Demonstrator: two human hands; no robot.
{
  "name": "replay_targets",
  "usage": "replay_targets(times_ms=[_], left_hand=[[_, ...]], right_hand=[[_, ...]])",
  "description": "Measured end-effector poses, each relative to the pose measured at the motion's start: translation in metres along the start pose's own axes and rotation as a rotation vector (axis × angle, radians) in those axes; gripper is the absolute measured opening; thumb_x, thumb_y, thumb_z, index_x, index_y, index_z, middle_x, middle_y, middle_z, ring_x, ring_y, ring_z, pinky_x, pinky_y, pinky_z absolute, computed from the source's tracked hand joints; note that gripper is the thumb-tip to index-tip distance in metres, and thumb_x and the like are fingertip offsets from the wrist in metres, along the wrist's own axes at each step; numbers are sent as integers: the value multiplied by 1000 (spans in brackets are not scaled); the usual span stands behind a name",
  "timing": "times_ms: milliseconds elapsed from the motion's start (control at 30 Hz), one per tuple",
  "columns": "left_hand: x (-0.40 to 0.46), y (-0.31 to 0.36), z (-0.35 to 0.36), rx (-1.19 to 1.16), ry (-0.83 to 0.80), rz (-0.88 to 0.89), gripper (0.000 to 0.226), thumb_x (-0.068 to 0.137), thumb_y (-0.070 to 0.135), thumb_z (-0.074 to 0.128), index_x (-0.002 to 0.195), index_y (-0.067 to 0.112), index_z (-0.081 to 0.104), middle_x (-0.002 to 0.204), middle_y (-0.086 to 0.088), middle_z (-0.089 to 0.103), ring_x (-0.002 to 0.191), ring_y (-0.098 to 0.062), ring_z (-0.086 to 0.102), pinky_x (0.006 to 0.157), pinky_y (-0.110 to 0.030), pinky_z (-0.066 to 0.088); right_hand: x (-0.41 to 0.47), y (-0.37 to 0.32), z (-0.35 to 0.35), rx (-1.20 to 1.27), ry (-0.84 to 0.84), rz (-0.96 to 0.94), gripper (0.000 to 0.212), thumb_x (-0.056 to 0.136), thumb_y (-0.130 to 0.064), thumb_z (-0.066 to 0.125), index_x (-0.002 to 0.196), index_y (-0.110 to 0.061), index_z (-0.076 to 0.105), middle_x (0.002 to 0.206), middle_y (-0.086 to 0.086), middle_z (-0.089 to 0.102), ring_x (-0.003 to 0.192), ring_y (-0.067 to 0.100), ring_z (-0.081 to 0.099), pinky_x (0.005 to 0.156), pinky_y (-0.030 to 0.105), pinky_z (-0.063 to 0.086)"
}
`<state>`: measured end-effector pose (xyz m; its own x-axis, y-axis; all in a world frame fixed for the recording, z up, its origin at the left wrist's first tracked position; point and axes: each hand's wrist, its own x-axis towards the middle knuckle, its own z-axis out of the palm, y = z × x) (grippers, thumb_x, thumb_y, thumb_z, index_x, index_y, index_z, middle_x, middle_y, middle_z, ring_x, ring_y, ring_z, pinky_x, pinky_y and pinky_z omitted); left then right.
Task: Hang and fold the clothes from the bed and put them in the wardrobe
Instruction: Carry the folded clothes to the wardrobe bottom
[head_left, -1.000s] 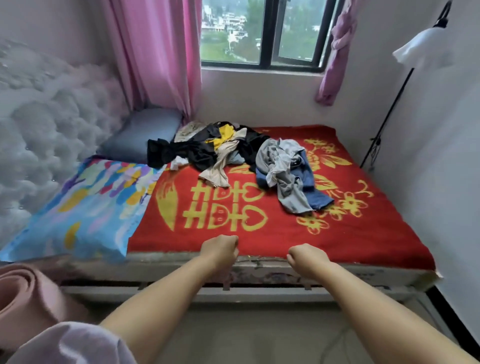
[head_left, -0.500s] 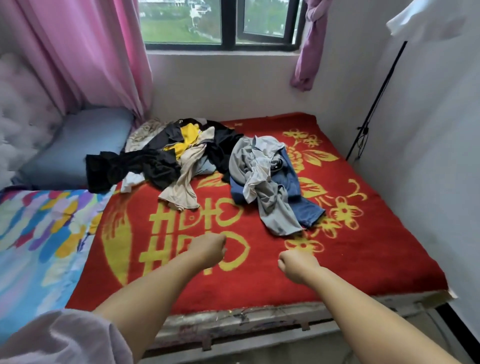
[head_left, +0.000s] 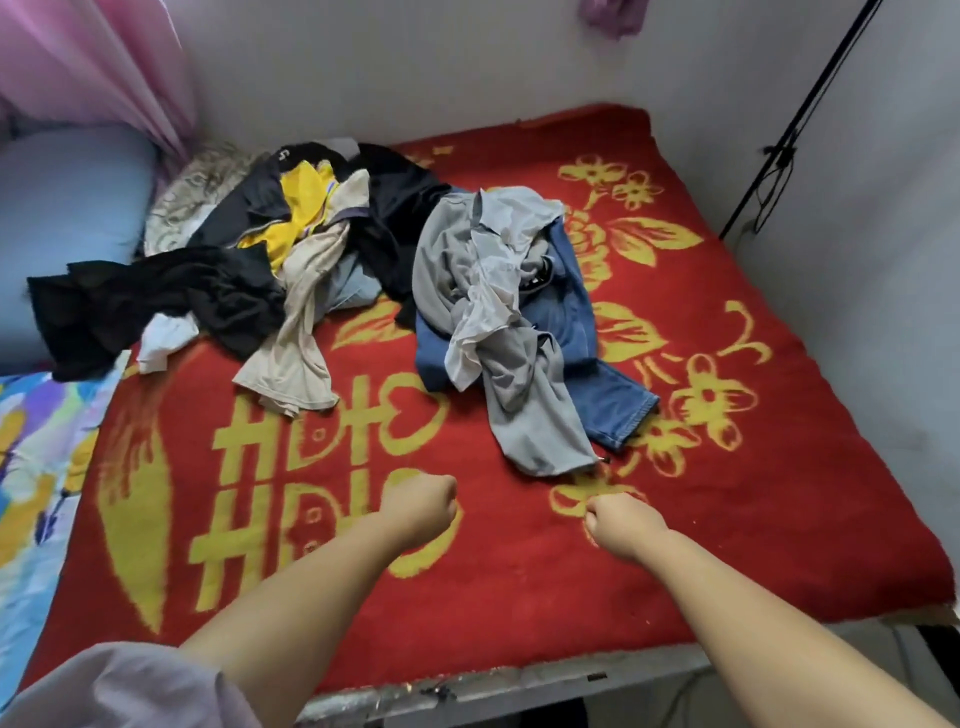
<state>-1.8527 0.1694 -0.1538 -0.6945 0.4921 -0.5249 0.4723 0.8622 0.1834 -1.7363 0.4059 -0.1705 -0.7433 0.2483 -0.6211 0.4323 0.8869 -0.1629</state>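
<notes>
Grey cloth, the grey shirt (head_left: 498, 312), lies in the middle of the frame on the red blanket (head_left: 779, 519), stretched long from the upper middle down toward my right hand (head_left: 626, 525). Its low tip stops just up and left of that hand, so I think my right hand is nearer than my left hand (head_left: 421, 512). Both hands are curled into fists, and they hold nothing.
</notes>
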Motion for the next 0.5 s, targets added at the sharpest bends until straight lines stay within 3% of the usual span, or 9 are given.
replay_targets(times_ms=[167, 300, 400, 500], left_hand=[[75, 18, 25, -128, -67, -126, 28, 94, 23, 39, 114, 20, 58, 110, -3, 65, 95, -24, 62, 67, -28, 41], [124, 31, 51, -195, -69, -147, 31, 93, 22, 40, 118, 21, 58, 117, -2, 63, 106, -25, 59, 78, -31, 46], [167, 22, 67, -209, 25, -138, 37, 93, 21, 41, 129, 21, 50, 120, -4, 56, 114, -26, 53, 87, -39, 48], [222, 1, 64, -199, 189, -195, 52, 93, 23, 47, 143, 18, 33, 125, -9, 46, 118, -29, 47, 89, -42, 45]], right_hand=[[89, 24, 6, -32, -38, -64, 28, 97, -26, 37, 107, -15, 61, 116, 8, 63, 106, 30, 59, 76, 32, 42], [152, 32, 24, -51, 56, -129, 30, 99, -25, 38, 122, -17, 55, 127, 5, 52, 117, 25, 50, 90, 36, 46], [203, 25, 46, -74, 198, -170, 38, 96, -26, 44, 133, -18, 48, 142, 5, 40, 133, 23, 36, 101, 36, 35], [245, 8, 67, -33, 230, -158, 48, 91, -21, 52, 138, -13, 46, 151, 10, 34, 143, 23, 28, 113, 42, 25]])
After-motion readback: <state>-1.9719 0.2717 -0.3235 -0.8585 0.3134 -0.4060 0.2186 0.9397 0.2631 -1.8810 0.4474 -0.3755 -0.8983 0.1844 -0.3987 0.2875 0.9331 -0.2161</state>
